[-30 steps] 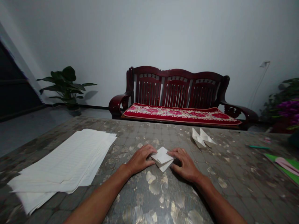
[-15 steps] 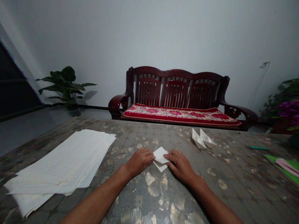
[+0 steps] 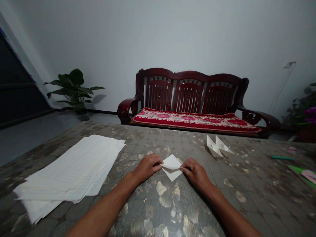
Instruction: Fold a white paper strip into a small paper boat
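A small folded sheet of white paper lies diamond-wise in front of me on the patterned tabletop. Its upper layer bulges open, with a dark gap showing across the middle. My left hand pinches the left corner between thumb and fingers. At the right corner, my right hand has a like pinch on the paper. Beyond my right hand stands a folded white paper figure with pointed tips.
A stack of white printed sheets covers the table's left side. At the right lie a teal pen and a green sheet with a pink piece on it. A wooden bench stands past the table's far edge.
My right hand has moved from the paper's top face out to its right corner. The fold's middle gap now shows between the hands. The whole view has shifted slightly.
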{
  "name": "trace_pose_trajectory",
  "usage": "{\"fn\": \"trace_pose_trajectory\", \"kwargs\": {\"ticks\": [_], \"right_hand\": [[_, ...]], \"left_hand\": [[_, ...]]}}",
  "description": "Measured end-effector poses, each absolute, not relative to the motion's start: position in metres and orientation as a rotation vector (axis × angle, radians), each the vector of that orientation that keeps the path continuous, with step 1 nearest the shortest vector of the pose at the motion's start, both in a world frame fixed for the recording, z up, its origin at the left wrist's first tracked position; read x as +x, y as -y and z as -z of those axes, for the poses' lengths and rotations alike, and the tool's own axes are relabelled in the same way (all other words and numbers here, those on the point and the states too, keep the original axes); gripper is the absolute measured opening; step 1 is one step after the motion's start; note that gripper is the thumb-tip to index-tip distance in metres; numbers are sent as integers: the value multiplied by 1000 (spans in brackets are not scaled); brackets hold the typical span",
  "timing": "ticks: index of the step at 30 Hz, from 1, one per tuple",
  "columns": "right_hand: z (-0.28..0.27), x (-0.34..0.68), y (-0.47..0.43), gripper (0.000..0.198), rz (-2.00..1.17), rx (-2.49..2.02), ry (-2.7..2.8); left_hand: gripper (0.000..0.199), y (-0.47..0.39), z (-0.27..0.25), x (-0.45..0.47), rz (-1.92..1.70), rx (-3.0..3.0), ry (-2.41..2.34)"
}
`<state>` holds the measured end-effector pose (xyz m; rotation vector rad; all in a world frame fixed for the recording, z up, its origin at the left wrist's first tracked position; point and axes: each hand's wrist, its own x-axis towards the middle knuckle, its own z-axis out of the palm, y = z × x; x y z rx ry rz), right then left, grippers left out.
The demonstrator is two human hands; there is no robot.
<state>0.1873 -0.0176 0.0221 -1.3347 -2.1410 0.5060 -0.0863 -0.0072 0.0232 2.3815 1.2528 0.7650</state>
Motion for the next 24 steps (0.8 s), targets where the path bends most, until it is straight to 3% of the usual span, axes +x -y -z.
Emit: {"fn": "trace_pose_trajectory", "kwargs": {"ticks": [13,24], "right_hand": [[-20,188,19,22,-422,-1386,2160],[-22,185,21,18,-387,-1403,2127]], "left_hand": [[9,9,-28,-85,-741,2328,-1336],[18,9,-30,-82,-585,2623,-1324]]}}
